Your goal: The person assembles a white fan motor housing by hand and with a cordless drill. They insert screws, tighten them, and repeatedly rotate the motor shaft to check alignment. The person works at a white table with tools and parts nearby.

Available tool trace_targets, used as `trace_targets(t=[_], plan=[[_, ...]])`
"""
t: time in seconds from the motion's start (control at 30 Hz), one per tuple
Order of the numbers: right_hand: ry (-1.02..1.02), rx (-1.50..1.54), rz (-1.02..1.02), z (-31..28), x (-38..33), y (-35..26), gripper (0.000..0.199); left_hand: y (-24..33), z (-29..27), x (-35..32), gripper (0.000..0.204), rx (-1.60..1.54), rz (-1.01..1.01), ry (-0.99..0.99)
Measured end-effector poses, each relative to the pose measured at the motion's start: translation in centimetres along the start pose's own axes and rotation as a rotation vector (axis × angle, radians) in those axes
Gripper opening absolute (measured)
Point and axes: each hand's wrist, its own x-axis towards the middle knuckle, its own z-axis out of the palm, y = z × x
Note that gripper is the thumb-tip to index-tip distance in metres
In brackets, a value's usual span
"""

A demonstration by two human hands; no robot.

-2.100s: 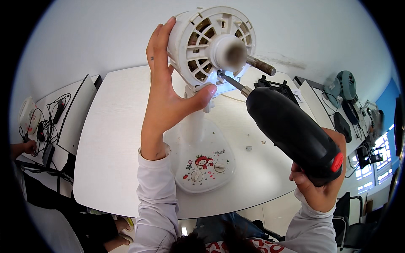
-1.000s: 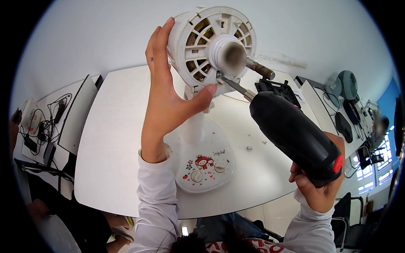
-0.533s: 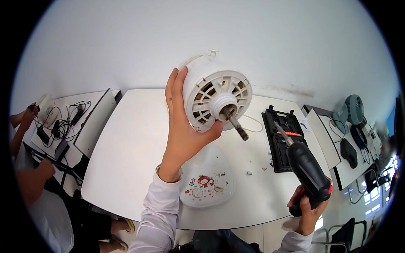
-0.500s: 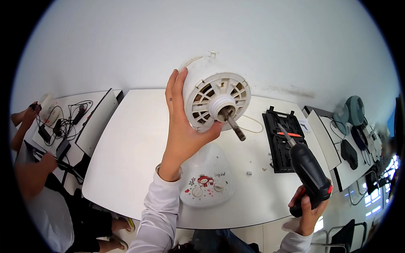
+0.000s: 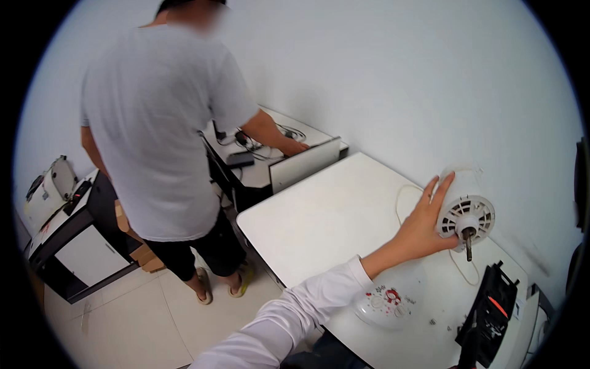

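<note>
My left hand (image 5: 421,230) is wrapped round a white fan motor housing (image 5: 468,215), holding it up over the table. The housing's round slotted face points toward me, and a bare metal shaft (image 5: 469,246) sticks out of its middle. Below my left forearm sits the fan's white base (image 5: 387,301), with red cartoon prints and two knobs. At the lower edge on the right, part of a black power screwdriver (image 5: 471,344) shows. My right hand is not visible.
A black tool case (image 5: 491,313) with an orange-red tool lies open at the table's right. A pale cord (image 5: 399,203) trails on the white table (image 5: 319,212). To the left, a person in a grey shirt (image 5: 160,123) stands at another desk with cables.
My view has swung left, so the housing and table now appear further right. The person at the left now stands in full view. My right hand has left the picture.
</note>
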Motion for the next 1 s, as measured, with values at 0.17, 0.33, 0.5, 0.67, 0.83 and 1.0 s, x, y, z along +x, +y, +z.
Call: trace_targets(t=[0.17,0.33,0.5,0.67,0.83,1.0], plan=[[-0.133,-0.728,-0.229,1.6,0.7,1.2,0.049,0.8,-0.3,0.2,0.111,-0.028,-0.102,-0.024],[-0.294,-0.863,-0.227,2.1,2.0,2.8,0.053,-0.1,-0.2,0.7,0.112,-0.045,-0.061,-0.015],[-0.391,-0.948,-0.252,2.6,2.3,4.1,0.057,-0.3,0.0,0.6,0.113,-0.087,-0.066,-0.016],[-0.473,-1.065,-0.211,2.6,2.7,3.9,0.061,-1.4,0.5,1.1,0.114,-0.145,-0.026,-0.021],[-0.469,-0.912,-0.252,3.8,3.3,5.4,0.079,-2.7,-0.3,1.2,0.112,-0.245,0.017,-0.01],[-0.467,-1.024,-0.427,3.1,3.8,5.2,0.088,-0.6,0.1,1.5,0.11,-0.383,-0.059,-0.071]])
